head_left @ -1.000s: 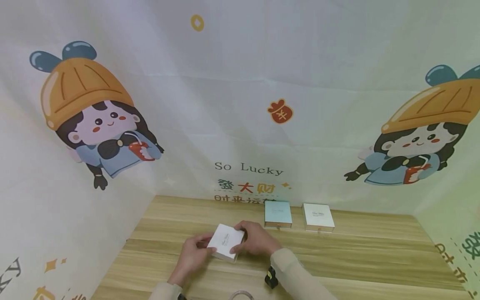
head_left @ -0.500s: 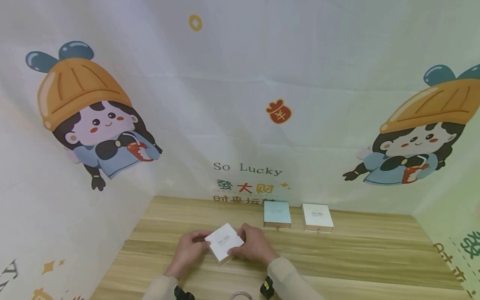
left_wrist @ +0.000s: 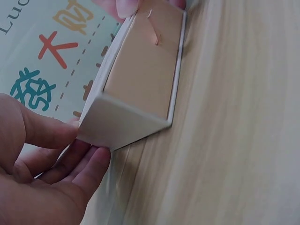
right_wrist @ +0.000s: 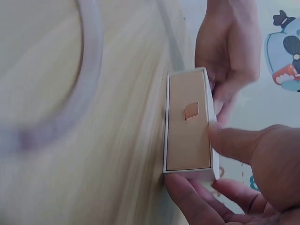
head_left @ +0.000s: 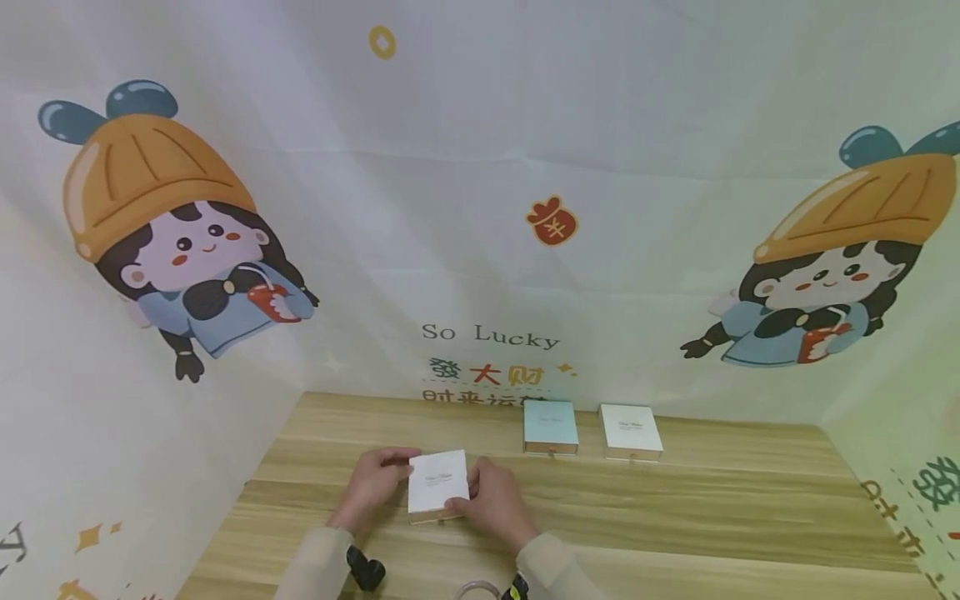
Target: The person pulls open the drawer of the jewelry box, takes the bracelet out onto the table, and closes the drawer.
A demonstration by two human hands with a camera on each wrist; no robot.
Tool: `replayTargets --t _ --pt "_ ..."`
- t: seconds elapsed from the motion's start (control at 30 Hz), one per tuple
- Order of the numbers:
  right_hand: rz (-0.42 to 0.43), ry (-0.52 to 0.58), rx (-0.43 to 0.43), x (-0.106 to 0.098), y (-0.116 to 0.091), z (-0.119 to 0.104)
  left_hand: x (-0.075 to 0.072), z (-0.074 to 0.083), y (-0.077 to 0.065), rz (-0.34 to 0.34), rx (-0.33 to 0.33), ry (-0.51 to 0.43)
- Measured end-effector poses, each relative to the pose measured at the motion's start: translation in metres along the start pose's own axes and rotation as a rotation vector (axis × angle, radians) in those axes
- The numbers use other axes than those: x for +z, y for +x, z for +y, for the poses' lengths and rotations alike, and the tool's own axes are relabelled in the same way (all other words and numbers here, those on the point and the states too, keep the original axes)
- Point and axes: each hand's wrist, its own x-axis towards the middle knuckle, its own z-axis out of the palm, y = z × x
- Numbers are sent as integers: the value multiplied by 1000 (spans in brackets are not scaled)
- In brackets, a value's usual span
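Both hands hold a small white drawer-style box [head_left: 438,481] with dark lettering on its lid. Its tan front [right_wrist: 189,140] carries a short copper-coloured pull tab [right_wrist: 191,111] and faces the person. My left hand [head_left: 375,483] pinches the box's left side, thumb near the lid edge and fingers along the side wall. From the right, my right hand [head_left: 497,504] grips it with the thumb on the lid's front right corner and fingers at the side. The box is low at the tabletop; whether it fully rests there I cannot tell.
On the wooden table [head_left: 675,517], a light blue box [head_left: 551,423] and another white box [head_left: 630,429] stand side by side at the back against the printed cloth [head_left: 637,350]. A pale curved ring-like thing [head_left: 477,588] lies at the near edge.
The white box has turned between the hands, so its tan front now faces the person, and it has come down slightly left. The head view has shifted a little. The back boxes stay put.
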Motion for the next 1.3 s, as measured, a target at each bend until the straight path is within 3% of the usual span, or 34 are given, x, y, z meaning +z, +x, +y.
replayTargets --t 0.5,0.83,1.3 --pt "122 32 21 26 -12 -13 -5 1 14 -42 -17 8" --pt "79 86 39 21 -14 -16 -5 0 14 -43 -7 13" --pt "62 77 55 19 -14 -12 -5 2 11 -50 17 62"
